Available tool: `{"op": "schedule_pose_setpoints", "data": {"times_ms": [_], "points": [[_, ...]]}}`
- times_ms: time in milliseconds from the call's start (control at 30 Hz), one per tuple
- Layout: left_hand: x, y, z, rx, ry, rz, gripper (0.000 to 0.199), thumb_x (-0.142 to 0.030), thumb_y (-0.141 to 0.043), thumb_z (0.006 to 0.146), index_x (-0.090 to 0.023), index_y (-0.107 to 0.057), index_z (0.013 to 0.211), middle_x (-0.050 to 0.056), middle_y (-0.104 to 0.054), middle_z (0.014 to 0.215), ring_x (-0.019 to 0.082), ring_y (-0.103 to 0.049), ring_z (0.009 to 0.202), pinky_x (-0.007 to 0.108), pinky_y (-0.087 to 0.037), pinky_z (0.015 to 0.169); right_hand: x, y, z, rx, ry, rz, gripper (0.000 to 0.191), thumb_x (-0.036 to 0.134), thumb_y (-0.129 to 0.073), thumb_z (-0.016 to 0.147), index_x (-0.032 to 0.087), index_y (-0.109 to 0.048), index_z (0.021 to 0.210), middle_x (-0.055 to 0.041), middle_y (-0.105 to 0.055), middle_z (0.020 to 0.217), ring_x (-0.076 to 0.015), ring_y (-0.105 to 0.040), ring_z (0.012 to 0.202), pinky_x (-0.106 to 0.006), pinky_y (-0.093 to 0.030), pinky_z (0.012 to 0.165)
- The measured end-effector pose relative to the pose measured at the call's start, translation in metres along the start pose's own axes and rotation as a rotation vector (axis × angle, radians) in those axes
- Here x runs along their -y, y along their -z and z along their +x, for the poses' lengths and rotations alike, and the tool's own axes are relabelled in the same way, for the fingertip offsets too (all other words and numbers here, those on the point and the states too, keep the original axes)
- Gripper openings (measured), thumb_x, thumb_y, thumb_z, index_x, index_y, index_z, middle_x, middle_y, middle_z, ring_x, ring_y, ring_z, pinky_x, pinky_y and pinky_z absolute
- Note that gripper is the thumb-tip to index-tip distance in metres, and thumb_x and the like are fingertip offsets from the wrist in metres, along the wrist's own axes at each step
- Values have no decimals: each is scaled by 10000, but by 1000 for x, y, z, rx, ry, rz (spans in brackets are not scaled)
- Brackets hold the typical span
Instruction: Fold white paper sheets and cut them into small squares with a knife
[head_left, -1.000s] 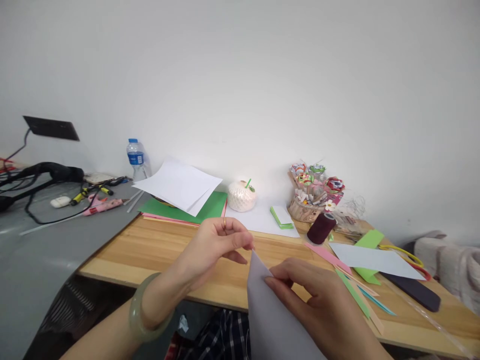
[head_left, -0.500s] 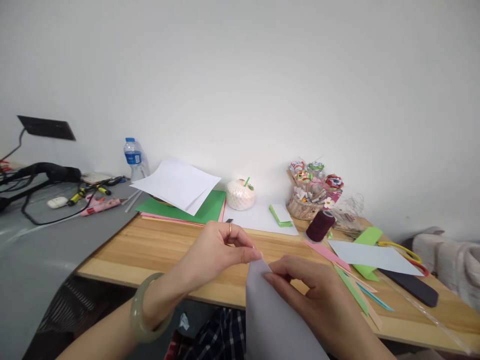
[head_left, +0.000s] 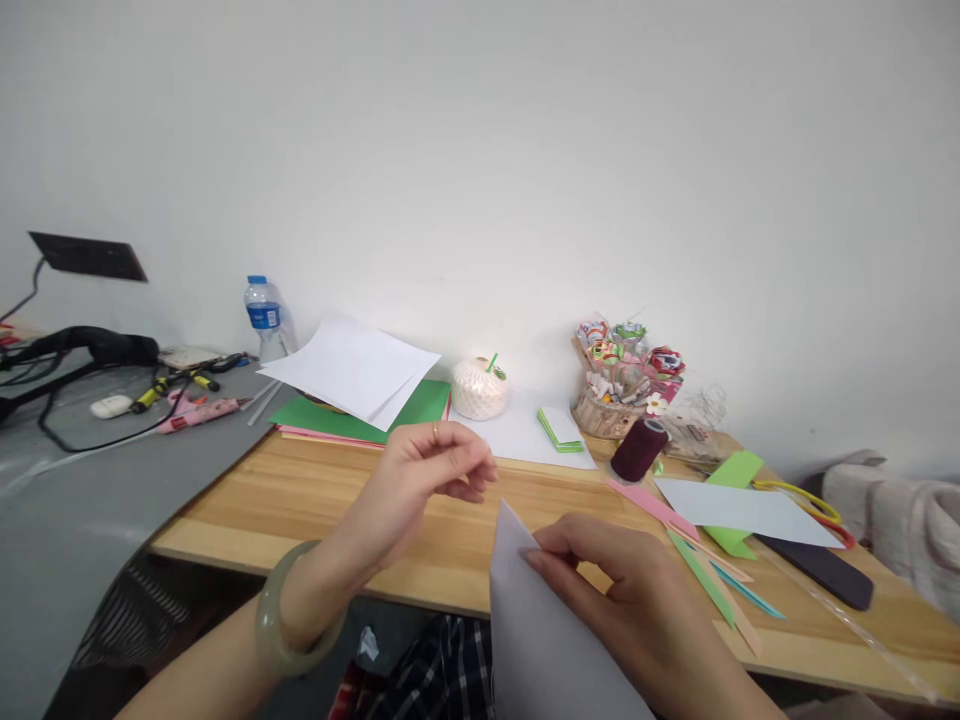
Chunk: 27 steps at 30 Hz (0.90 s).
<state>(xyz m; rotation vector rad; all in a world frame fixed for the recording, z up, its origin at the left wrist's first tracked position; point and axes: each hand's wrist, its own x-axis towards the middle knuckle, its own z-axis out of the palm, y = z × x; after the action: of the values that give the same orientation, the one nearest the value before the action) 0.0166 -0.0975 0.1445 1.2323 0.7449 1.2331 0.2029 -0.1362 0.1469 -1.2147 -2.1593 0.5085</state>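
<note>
Tapering to a sharp tip, a smooth pale sheet [head_left: 547, 645] leans at the near edge of the wood-grained worktop [head_left: 300, 500], above checked cloth [head_left: 454, 660]. Far and left, loose white papers [head_left: 349, 365] overlap green card [head_left: 420, 408]; right lie a dark thread spool [head_left: 640, 452] and thin coloured strips [head_left: 709, 580]. The right grip [head_left: 622, 590] pinches the pale sheet's side; the left grip [head_left: 427, 475], loosely curled, hovers free near the tip.

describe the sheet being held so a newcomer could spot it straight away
Find the wooden table, then the right hand near its front edge. Pinched there is a pale grey sheet with a sharp upper corner; unlike the white sheets lying behind, it is held.
</note>
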Motion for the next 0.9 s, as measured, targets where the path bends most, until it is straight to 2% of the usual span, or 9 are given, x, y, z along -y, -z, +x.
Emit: {"op": "schedule_pose_setpoints", "data": {"times_ms": [100, 167, 267, 333, 500, 600, 733, 833, 900], "points": [[0, 0, -2, 18, -39, 98, 259, -404, -586, 789, -161, -674, 794, 41, -640, 749, 144, -583, 738, 240, -471, 656, 0, 1, 1, 0, -12, -7, 226, 244, -481, 833, 210, -565, 626, 29, -606, 609, -102, -542, 565, -204, -393, 522], [2, -2, -4, 89, -4, 219, 226, -370, -658, 732, -171, -659, 840, 31, -633, 791, 143, -576, 741, 237, -457, 646, 1, 1, 3, -2, -9, -21, 227, 245, -474, 833, 211, -567, 628, 27, -602, 600, -106, -541, 558, -209, -390, 516], [4, -8, -7, 130, 69, 373, 167, -279, -725, 645, -163, -629, 719, 2, -611, 698, 118, -542, 627, 223, -417, 573, 2, 0, 4, -24, 16, -36, 203, 222, -475, 824, 214, -566, 643, 33, -602, 599, -101, -535, 549, -204, -386, 507], [3, -8, -5, 88, 53, 397, 147, -266, -699, 657, -157, -605, 626, -4, -592, 617, 112, -516, 583, 224, -396, 551, -2, -2, 2, -34, 26, -64, 198, 223, -479, 826, 214, -560, 646, 35, -595, 597, -99, -531, 542, -202, -386, 501], [-5, 8, 12, -113, -91, 285, 176, -275, -709, 633, -149, -588, 606, -8, -584, 618, 108, -509, 599, 226, -396, 584, -31, -5, -18, -27, -1, -145, 368, 324, -448, 875, 203, -468, 528, 39, -535, 513, -90, -483, 463, -200, -367, 460], [-8, 22, 25, -183, -110, 184, 208, -285, -717, 634, -142, -568, 611, -24, -555, 599, 93, -499, 586, 216, -407, 586, -48, -2, -35, 46, -70, -96, 355, 359, -428, 884, 209, -528, 578, 32, -587, 551, -109, -538, 502, -197, -406, 486], [-2, 33, 39, -186, -103, 62, 258, -304, -718, 661, -141, -524, 618, -37, -521, 605, 81, -498, 578, 208, -428, 573, -53, 8, -51, 54, -178, -11, 291, 409, -470, 852, 225, -624, 687, 24, -652, 643, -137, -596, 599, -186, -454, 535], [4, 34, 43, -176, -70, 1, 293, -314, -723, 664, -144, -489, 615, -50, -497, 583, 62, -475, 535, 183, -405, 527, -50, 12, -55, -11, -255, 19, 322, 443, -483, 835, 220, -628, 655, 19, -632, 609, -135, -575, 572, -182, -444, 492], [5, 32, 42, -174, -61, -24, 305, -327, -727, 657, -149, -481, 631, -54, -506, 580, 63, -483, 531, 177, -402, 519, -51, 12, -53, -28, -257, -3, 345, 442, -468, 842, 216, -611, 624, 14, -615, 587, -132, -564, 556, -192, -445, 487]]}}
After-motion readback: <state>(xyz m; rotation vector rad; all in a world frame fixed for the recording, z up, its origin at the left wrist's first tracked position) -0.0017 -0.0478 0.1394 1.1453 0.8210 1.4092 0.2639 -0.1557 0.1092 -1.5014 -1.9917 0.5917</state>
